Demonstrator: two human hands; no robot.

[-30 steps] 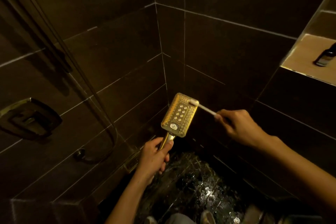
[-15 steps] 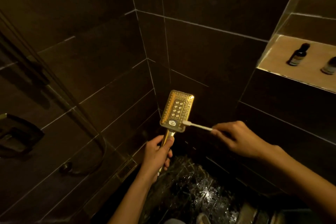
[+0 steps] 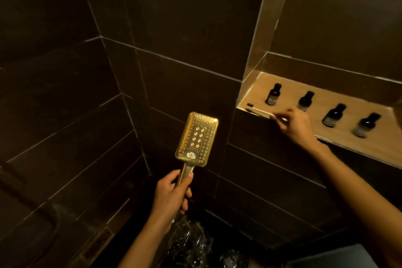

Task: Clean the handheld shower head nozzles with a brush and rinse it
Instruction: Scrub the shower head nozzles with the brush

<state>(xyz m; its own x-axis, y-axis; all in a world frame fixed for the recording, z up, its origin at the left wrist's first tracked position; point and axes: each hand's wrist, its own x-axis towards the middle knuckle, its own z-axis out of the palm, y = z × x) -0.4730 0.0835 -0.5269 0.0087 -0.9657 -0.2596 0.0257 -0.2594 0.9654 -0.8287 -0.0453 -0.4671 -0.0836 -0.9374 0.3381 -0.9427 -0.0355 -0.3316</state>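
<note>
Head view. Right hand (image 3: 293, 128): fingertips are pinched on the end of the brush (image 3: 261, 112), which is held at the front edge of the wall niche (image 3: 287, 94), beside four small dark bottles (image 3: 273, 94). Left hand (image 3: 171, 196): fingers are wrapped round the handle of the gold shower head (image 3: 196, 139), held upright, nozzle face to camera, well apart from the brush. Scrubbing is judged done; rinsing is not yet done.

Gold head (image 3: 196, 137), stippled all over with fine dots — darker centre panel with two columns of pale nozzles, one white button. Dark brown tiles (image 3: 174, 17) lined with thin pale grout. Tan shelf (image 3: 289, 98). Dark bottles (image 3: 273, 94) with pale labels. Brush (image 3: 260, 111) — pale handle, dark bristles. Black floor (image 3: 195, 243), flecked and veined with white.
</note>
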